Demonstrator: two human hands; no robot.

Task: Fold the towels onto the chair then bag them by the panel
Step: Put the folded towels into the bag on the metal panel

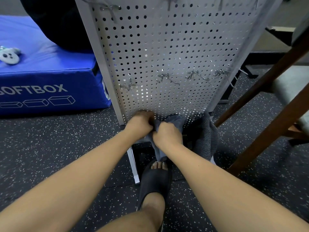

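Observation:
At the foot of the grey perforated panel [167,56], my left hand [139,123] and my right hand [168,135] both grip a blue-grey towel [173,122] that hangs down between them. My fingers are curled into the cloth, close together. A darker ribbed grey towel [206,136] hangs just to the right, at the panel's lower right corner. The wooden chair [267,104] with a pale cushion stands to the right of the panel. No bag shows in the head view.
A blue soft box [46,77] sits on the left with a white game controller [9,56] on top. Metal hooks [167,78] stick out of the panel. My foot in a black slipper [155,178] stands on the speckled floor beside the panel's base leg [133,164].

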